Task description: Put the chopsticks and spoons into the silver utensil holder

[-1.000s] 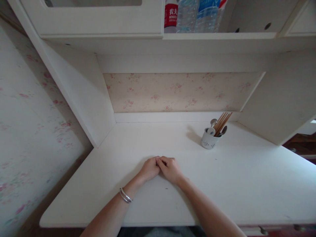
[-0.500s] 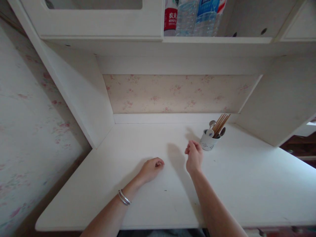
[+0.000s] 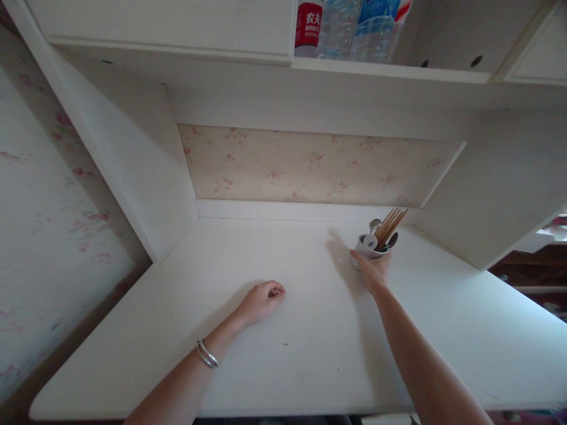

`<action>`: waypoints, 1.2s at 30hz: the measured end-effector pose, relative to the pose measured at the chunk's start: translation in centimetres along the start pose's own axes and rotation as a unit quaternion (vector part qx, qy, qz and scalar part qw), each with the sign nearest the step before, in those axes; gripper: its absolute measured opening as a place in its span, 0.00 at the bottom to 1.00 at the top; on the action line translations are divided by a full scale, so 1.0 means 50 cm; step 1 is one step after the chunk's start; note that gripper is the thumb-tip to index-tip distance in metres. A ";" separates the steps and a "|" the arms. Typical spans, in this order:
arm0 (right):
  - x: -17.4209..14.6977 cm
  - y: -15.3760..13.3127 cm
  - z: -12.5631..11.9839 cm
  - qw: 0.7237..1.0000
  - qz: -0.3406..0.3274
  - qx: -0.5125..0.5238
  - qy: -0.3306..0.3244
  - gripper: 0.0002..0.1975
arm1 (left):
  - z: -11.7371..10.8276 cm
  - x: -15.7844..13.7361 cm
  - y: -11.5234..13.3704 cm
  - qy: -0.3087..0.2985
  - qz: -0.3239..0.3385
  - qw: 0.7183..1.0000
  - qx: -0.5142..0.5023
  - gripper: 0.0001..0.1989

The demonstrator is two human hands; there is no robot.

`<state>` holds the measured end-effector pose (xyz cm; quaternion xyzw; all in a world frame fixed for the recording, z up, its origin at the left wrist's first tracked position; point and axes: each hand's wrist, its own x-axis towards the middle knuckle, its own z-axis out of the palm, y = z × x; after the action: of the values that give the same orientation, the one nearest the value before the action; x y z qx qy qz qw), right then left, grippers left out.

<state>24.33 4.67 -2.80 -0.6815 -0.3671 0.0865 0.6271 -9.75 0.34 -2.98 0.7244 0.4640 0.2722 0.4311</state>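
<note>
On the white desktop [image 3: 310,254], toward the back right, stands a white utensil holder [image 3: 363,249] with small holes in its side. It contains wooden chopsticks [image 3: 390,228], a metal spoon [image 3: 375,225], a white spoon with a blue mark [image 3: 369,241] and a darker spoon [image 3: 392,239]. My right hand [image 3: 374,270] is wrapped round the front of this holder, thumb on its left side; the hand hides much of its wall. My left hand [image 3: 262,300] rests on the desktop with curled fingers, apart from the holder, and nothing shows in it.
Overhead runs a white cabinet [image 3: 177,47]. Plastic bottles [image 3: 339,29] stand in its open compartment. White side panels [image 3: 128,141] close off the desk at left and right. Floral wallpaper [image 3: 274,168] covers the back. A tiny dark speck [image 3: 285,344] lies near the front.
My right hand has moved right and taken hold of the utensil holder. My left hand stays curled on the desktop. The camera view has shifted slightly.
</note>
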 end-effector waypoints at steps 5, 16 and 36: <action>-0.019 -0.021 0.017 0.999 0.039 -0.012 0.000 0.40 | -0.010 -0.006 0.016 0.008 -0.037 0.989 -0.142 0.16; -0.235 -0.207 0.064 0.869 0.006 0.124 -0.480 0.23 | -0.046 -0.004 0.043 0.025 -0.017 0.808 -0.589 0.19; -0.343 -0.222 0.127 0.466 0.432 0.312 -0.707 0.35 | -0.117 0.022 -0.004 0.196 -0.124 0.694 -0.682 0.15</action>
<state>4.03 -1.35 0.24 -0.2190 -0.2929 0.9072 0.2077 -14.03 3.54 -0.33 0.0979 0.3101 0.5936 0.7361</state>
